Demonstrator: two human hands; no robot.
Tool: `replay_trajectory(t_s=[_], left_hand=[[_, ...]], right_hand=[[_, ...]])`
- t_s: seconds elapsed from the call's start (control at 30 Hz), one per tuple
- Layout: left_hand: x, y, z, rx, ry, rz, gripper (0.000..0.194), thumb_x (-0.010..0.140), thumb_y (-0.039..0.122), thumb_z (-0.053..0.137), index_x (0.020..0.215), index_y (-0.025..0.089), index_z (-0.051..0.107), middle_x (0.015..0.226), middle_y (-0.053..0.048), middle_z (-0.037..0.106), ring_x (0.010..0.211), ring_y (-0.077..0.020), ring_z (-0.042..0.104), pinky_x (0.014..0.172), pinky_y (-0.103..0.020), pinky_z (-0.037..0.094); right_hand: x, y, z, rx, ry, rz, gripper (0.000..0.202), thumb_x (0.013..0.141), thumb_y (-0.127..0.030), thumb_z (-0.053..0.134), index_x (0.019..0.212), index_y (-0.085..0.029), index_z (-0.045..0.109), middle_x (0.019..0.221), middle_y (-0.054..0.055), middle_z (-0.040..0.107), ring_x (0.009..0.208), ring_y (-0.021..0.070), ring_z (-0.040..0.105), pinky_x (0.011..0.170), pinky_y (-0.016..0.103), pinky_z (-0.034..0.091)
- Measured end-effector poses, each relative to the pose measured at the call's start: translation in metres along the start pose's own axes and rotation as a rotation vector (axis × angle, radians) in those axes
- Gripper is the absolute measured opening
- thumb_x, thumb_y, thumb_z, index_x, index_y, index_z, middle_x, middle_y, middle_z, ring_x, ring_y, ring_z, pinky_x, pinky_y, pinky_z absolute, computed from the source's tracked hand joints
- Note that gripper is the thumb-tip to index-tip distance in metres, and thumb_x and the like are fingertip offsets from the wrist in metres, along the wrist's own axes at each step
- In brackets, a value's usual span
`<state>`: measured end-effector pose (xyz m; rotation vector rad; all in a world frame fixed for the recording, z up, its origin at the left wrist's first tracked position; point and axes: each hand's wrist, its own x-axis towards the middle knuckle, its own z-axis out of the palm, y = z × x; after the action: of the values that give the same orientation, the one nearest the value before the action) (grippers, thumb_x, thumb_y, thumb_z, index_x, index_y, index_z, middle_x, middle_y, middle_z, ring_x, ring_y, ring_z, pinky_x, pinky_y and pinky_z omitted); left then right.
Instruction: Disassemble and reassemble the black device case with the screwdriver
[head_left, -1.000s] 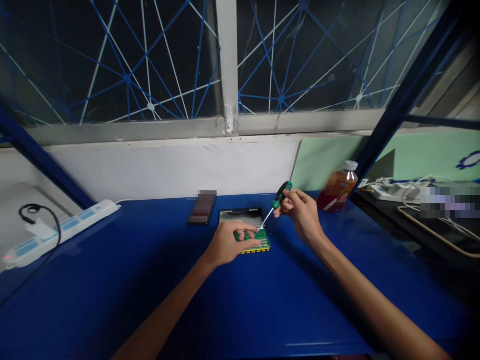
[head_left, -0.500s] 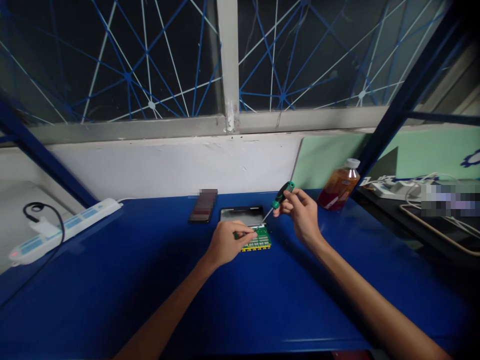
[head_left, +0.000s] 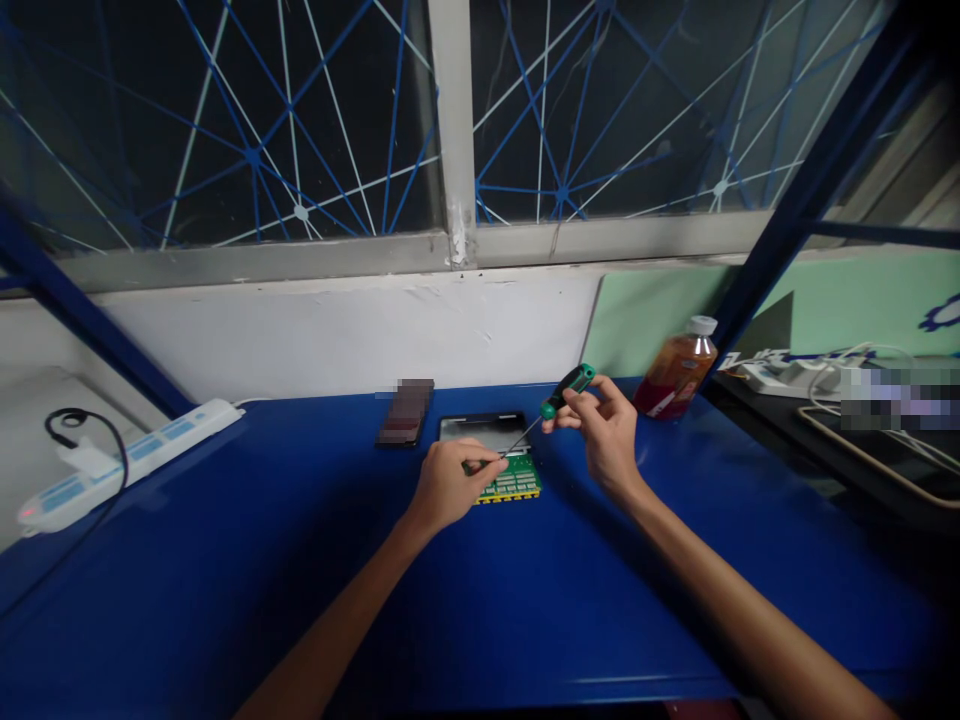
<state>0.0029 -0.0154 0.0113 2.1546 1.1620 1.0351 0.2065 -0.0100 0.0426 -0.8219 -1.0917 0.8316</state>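
A screwdriver (head_left: 564, 393) with a green and black handle is held in the fingers of my right hand (head_left: 611, 430). It leans, its thin shaft running down to the left. At the tip, the fingers of my left hand (head_left: 451, 484) are pinched together; whatever lies between them is too small to make out. Under and beside the left fingers is a green circuit board (head_left: 519, 482) with a yellow front edge, partly covered by that hand. Directly behind the board sits a dark-framed open case (head_left: 484, 430) with a grey inside.
On the blue table (head_left: 480, 610), a dark phone-like slab (head_left: 405, 412) lies left of the case. A white power strip (head_left: 135, 465) with a black cable is at the left. A drink bottle (head_left: 677, 370) stands back right, near cables (head_left: 870, 430) on a dark surface.
The screwdriver tip and my left fingertips have shifted slightly left over the board. The screwdriver now leans a little lower. My right hand has barely moved.
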Motion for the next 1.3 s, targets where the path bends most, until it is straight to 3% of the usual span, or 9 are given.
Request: replay_trajectory(t_s=[0.23,0.4,0.53,0.7,1.3], left_hand=[[0.002,0.010,-0.009,0.011,-0.075,0.013,0.025,0.081,0.041,0.065,0.087,0.019,0.076,0.080,-0.005,0.071,0.059,-0.0121,0.056,0.052,-0.024,0.040],[0.003,0.008,-0.017,-0.036,-0.100,0.064,0.023,0.086,0.035,0.058,0.089,0.020,0.075,0.089,-0.006,0.072,0.079,-0.0176,0.063,0.070,-0.029,0.047],[0.003,0.005,-0.019,-0.102,-0.126,0.078,0.024,0.089,0.031,0.055,0.083,0.019,0.075,0.084,-0.006,0.073,0.082,-0.0180,0.064,0.079,-0.032,0.048],[0.002,0.004,-0.018,-0.072,-0.140,0.087,0.018,0.084,0.028,0.061,0.090,0.018,0.075,0.089,-0.006,0.073,0.084,-0.0186,0.064,0.078,-0.032,0.048],[0.001,-0.008,-0.014,0.082,-0.165,0.107,0.015,0.081,0.030,0.066,0.078,0.019,0.074,0.074,-0.002,0.070,0.070,-0.0154,0.060,0.067,-0.027,0.043]], right_hand=[[-0.002,-0.008,0.010,-0.072,-0.016,-0.079,0.025,0.079,-0.034,0.066,0.091,-0.022,0.048,0.057,-0.006,0.058,0.044,0.0128,0.058,0.049,0.029,0.052],[-0.005,-0.010,0.019,-0.164,-0.133,-0.152,0.027,0.079,-0.030,0.066,0.099,-0.021,0.050,0.060,-0.005,0.057,0.047,0.0121,0.058,0.050,0.029,0.051],[-0.011,-0.006,0.023,-0.281,-0.201,-0.221,0.031,0.078,-0.028,0.066,0.105,-0.019,0.053,0.067,-0.003,0.060,0.051,0.0117,0.059,0.050,0.028,0.052],[-0.017,0.000,0.024,-0.344,-0.254,-0.259,0.033,0.080,-0.029,0.064,0.109,-0.020,0.052,0.068,-0.003,0.060,0.054,0.0127,0.060,0.054,0.030,0.055],[-0.021,0.004,0.026,-0.464,-0.313,-0.293,0.032,0.081,-0.031,0.063,0.109,-0.021,0.051,0.070,-0.002,0.060,0.057,0.0130,0.059,0.055,0.029,0.054]])
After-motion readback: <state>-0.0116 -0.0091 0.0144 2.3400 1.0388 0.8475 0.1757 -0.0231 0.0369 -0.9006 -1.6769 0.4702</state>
